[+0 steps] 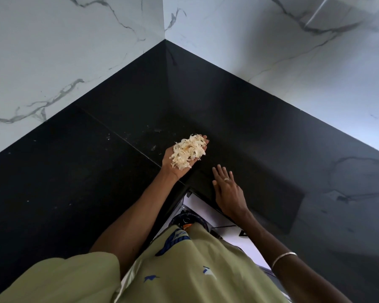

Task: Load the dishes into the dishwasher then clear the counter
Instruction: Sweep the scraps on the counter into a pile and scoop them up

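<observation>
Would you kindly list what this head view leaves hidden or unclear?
- Dishwasher and dishes: none in frame.
- Left hand: palm covered by the pale peelings.
- Bin-like container below the counter: mostly hidden by the garment.
- Specks near the corner: too small to identify.
- Right hand: contact with the counter unclear.

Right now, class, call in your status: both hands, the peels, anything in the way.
Left hand palm up, cupping garlic peels. Right hand flat on black counter. A few crumbs left; nothing blocking.
</observation>
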Tool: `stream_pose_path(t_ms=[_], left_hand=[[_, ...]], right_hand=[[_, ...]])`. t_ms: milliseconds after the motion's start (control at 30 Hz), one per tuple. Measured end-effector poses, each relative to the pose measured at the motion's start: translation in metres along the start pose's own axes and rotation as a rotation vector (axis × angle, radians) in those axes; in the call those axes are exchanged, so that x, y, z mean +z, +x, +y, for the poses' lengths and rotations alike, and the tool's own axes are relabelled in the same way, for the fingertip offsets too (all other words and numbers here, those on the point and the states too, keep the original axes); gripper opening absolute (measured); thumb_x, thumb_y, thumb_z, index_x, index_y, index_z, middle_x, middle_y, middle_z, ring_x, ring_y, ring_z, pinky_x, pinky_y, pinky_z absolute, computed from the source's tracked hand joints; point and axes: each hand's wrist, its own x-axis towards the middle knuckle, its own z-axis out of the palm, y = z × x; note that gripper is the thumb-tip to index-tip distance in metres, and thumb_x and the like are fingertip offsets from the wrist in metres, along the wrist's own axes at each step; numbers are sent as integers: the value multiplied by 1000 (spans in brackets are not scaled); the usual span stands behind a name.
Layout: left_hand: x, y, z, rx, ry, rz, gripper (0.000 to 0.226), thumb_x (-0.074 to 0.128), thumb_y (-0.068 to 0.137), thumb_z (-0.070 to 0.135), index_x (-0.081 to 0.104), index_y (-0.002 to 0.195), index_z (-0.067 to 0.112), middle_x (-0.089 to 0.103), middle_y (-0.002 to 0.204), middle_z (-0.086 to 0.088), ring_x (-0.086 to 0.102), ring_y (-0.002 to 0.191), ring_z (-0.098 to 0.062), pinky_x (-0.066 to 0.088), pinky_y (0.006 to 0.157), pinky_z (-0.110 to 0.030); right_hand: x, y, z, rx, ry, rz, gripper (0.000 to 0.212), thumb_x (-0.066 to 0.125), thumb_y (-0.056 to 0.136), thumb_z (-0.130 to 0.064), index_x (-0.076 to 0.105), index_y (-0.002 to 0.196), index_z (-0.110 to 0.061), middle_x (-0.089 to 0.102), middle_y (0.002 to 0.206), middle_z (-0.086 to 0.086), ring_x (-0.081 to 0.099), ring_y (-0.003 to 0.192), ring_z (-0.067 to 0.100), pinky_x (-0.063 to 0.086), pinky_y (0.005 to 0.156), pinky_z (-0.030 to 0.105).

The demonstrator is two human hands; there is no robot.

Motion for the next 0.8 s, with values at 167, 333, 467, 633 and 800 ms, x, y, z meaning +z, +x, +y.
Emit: stream_pose_path(t_ms=[167,333,467,633,800], left_hand=[[-5,-1,-8,14,19,68,55,31,100,26,34,147,-2,34,153,-22,35,141,-35,29,116,-44],[-15,-1,-9,-5,-4,-16,56,32,99,22,31,147,-7,32,153,-26,34,141,-38,20,121,-45],[-15,-7,-9,-25,-60,-65,55,22,102,24,33,145,-8,36,151,-26,36,140,-37,20,122,-43],[-15,-14,-9,-56,-125,-76,54,21,103,24,33,144,-9,38,148,-29,39,136,-39,26,118,-45],[-17,-15,-11,-73,-63,-71,55,19,104,25,33,145,-9,38,148,-29,39,137,-38,25,119,-44]], right_hand=[[11,-21,2,-63,-148,-43,52,30,106,-30,20,155,-15,15,161,2,9,148,15,14,123,36],[3,-36,8,-18,-179,-10,51,30,105,-29,27,153,-10,24,159,6,24,147,22,21,121,37],[-11,-40,1,147,131,132,45,38,104,-24,40,148,-13,45,149,5,50,132,24,43,104,31],[-12,-38,-6,255,196,213,42,41,104,-20,46,145,-12,52,143,8,58,122,25,47,93,26],[3,-37,-15,261,-29,27,49,36,106,-23,27,153,-13,22,160,4,20,148,25,37,112,44]])
